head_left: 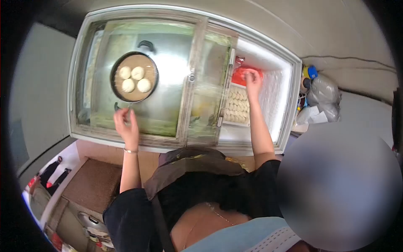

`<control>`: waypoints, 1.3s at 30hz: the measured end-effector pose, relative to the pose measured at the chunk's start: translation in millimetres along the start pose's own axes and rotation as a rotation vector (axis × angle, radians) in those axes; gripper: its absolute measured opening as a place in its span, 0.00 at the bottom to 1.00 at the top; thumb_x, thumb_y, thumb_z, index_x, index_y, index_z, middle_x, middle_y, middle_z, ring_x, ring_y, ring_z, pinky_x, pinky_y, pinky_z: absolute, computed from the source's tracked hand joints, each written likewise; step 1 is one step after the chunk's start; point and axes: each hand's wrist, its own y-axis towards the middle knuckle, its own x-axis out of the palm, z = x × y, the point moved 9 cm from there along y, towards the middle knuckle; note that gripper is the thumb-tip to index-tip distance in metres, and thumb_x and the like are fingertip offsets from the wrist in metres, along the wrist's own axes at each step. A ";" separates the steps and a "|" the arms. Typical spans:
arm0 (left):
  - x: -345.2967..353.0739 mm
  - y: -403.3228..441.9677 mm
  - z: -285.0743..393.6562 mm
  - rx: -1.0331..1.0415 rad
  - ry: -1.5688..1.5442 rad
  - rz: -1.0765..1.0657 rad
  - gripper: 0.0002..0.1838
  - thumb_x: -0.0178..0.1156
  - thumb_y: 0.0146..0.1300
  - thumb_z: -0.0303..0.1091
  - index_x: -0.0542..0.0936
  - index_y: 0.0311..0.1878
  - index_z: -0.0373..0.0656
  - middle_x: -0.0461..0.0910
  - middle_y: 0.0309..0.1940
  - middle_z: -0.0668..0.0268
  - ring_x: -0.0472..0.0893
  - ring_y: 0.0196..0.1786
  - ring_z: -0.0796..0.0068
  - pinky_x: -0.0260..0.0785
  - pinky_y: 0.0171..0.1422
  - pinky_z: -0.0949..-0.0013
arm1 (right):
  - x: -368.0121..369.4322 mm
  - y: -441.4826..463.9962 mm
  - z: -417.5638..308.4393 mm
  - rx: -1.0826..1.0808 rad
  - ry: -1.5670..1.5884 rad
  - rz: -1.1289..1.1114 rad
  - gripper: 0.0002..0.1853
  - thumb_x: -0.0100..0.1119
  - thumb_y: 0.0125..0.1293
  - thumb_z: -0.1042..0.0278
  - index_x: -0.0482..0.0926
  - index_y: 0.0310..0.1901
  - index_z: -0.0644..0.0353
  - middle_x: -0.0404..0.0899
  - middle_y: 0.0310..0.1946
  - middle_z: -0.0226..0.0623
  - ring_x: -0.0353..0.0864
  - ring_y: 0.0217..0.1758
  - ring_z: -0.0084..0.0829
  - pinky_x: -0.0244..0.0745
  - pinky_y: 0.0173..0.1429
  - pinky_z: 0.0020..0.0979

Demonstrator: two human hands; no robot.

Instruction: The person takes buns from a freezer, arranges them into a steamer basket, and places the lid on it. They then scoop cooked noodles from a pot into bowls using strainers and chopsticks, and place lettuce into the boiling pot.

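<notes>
A round dark-rimmed steamer pan (134,99) sits on the freezer's glass lid, with several white buns (137,73) in it on a brown liner. My left hand (125,126) is at the pan's near handle (117,106), thumb apart from the fingers; contact with the handle is unclear. On the right, my right hand (253,82) reaches through the freezer's opening, its fingers closed on a red plastic bag (240,77). Below that bag lies a white tray (232,123) with rows of pale dumplings (236,105).
The chest freezer (289,98) has frosty inner walls and sliding glass lids (168,113). Grey plastic bags (325,94) and a blue-yellow item (310,72) stand past its right end. A blurred round patch covers the lower right. At lower left is a brown-topped surface (90,180).
</notes>
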 end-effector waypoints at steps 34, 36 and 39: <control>104.3 -66.7 -4.7 0.009 0.619 -0.278 0.10 0.63 0.50 0.33 0.71 0.32 0.44 0.70 0.25 0.62 0.72 0.29 0.59 0.65 0.33 0.62 | 71.4 92.0 444.9 0.509 -1.006 -0.550 0.13 0.52 0.56 0.75 0.80 0.43 0.63 0.82 0.39 0.44 0.82 0.38 0.41 0.78 0.40 0.42; 104.3 -66.0 -4.1 0.012 0.615 -0.269 0.10 0.63 0.50 0.33 0.71 0.32 0.44 0.70 0.25 0.62 0.72 0.29 0.59 0.65 0.33 0.62 | 68.7 92.8 444.3 0.516 -0.974 -0.537 0.14 0.52 0.56 0.75 0.79 0.44 0.63 0.81 0.39 0.44 0.82 0.37 0.41 0.78 0.40 0.42; 102.4 -65.6 -3.6 0.011 0.630 -0.258 0.10 0.63 0.50 0.33 0.71 0.32 0.44 0.70 0.26 0.62 0.72 0.29 0.60 0.66 0.33 0.62 | 72.4 93.5 440.2 0.527 -0.927 -0.520 0.14 0.52 0.56 0.75 0.79 0.44 0.63 0.81 0.39 0.43 0.82 0.37 0.40 0.78 0.40 0.42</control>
